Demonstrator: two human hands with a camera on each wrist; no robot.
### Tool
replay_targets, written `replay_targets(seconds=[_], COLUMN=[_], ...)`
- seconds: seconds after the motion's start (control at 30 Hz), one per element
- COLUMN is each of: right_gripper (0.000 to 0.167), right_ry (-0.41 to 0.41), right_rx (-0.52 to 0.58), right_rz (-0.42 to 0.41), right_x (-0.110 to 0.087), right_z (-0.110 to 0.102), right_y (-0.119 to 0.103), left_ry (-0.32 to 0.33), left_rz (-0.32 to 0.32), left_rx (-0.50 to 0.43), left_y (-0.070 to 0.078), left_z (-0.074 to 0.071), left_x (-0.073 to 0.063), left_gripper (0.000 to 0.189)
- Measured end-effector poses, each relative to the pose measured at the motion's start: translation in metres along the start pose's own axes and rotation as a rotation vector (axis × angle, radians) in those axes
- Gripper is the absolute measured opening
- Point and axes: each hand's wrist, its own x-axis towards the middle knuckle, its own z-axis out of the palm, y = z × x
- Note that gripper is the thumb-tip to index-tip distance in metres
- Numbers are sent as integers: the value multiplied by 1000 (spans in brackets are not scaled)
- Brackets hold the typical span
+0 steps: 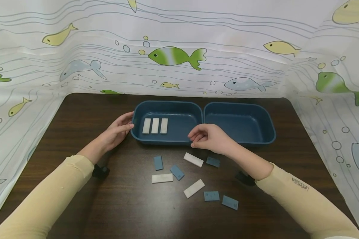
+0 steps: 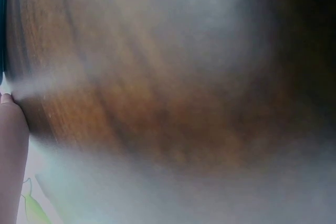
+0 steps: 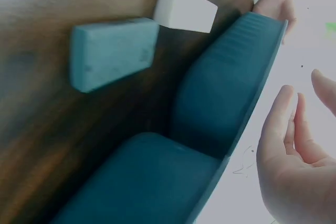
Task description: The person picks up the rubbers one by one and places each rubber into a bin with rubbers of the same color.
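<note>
My left hand (image 1: 118, 130) rests against the left end of the left blue bin (image 1: 169, 142), its fingers fairly straight along the outer wall and the thumb by the rim. Over that bin's front right corner hovers my right hand (image 1: 210, 137), loosely curled; the right wrist view shows a gap between thumb and fingers, with nothing held. Inside the bin, three white blocks (image 1: 155, 126) stand side by side at the left. On the table below lie three more white blocks (image 1: 193, 159) and several blue blocks (image 1: 177, 172). The left wrist view shows mostly blurred tabletop.
A second blue bin (image 1: 240, 143) adjoins the first on its right. Both sit toward the back of the dark wooden table (image 1: 122, 205). A white curtain (image 1: 179, 30) printed with fish encloses the back and sides.
</note>
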Motion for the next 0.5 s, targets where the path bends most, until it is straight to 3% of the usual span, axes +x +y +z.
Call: replay_targets(seconds=[0.5], right_gripper=[26], right_ry=[-33], right_rx=[22], right_rz=[18], right_x=[-22], right_z=[12], right_y=[28], left_ry=[-5], left_rz=[1], left_rx=[-5], left_y=[0], left_z=[-1], left_x=[1], left_gripper=[64])
